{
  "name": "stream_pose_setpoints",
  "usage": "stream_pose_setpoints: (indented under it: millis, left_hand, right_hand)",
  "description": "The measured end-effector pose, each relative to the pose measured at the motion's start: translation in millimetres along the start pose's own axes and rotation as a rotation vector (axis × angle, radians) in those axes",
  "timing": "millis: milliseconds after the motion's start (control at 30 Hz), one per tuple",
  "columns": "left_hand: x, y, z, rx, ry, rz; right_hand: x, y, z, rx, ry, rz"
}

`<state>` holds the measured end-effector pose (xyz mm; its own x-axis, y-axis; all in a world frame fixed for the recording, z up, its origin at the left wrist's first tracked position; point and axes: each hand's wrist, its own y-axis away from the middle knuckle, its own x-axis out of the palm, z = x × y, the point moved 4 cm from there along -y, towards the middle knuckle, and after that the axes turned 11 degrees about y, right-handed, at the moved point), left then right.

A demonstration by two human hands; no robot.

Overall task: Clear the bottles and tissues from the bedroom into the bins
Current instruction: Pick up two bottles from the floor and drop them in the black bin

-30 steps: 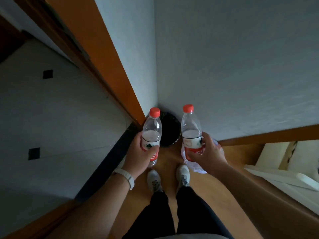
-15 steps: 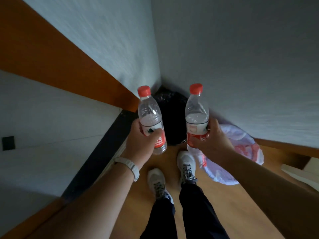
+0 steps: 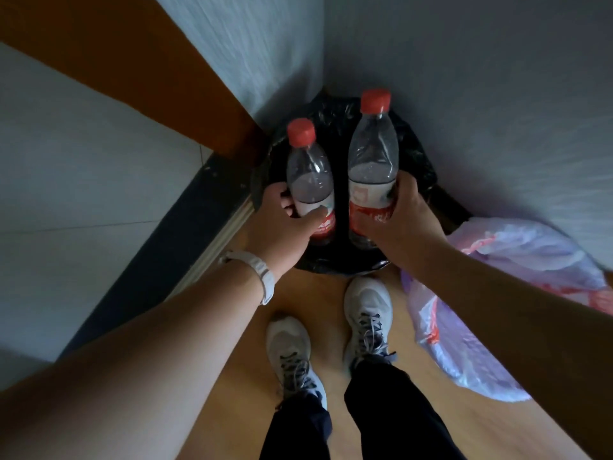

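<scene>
My left hand grips a clear plastic bottle with a red cap and a red-and-white label. My right hand holds a second, similar bottle. Both bottles stand upright, side by side, directly over a bin lined with a black bag in the room's corner. Each bottle holds a little water. The bin's inside is mostly hidden behind the bottles and hands.
A pale plastic bag with red print lies on the wood floor right of the bin. My two white shoes stand just before the bin. An orange door frame and dark threshold run along the left.
The view tilted down and closer to the corner. Both hands moved forward with the bottles, from in front of the bin to over its opening.
</scene>
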<state>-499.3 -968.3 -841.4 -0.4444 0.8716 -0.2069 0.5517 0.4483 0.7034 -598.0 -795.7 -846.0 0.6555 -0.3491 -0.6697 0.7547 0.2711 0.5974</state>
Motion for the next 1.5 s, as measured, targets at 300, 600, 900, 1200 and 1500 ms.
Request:
stream_pose_setpoints:
  millis: [300, 600, 900, 1200, 1500]
  left_hand:
    - [-26, 75, -73, 0.157, -0.319, 0.141]
    - [-76, 193, -204, 0.51, -0.852, 0.146]
    - [-110, 344, -313, 0.856, -1.053, 0.06]
    - [-126, 455, -377, 1.155, -1.034, 0.085]
    - [-82, 541, -400, 1.341, -1.113, 0.214]
  right_hand:
    - [-55, 67, 20, -0.063, 0.334, 0.064]
    - [-185, 193, 108, -0.221, 0.538, -0.038]
    - [-312, 341, 176, -0.259, 0.669, -0.231]
    - [-371, 476, 203, -0.219, 0.78, -0.395]
    - [-400, 579, 168, -0.093, 0.726, -0.556]
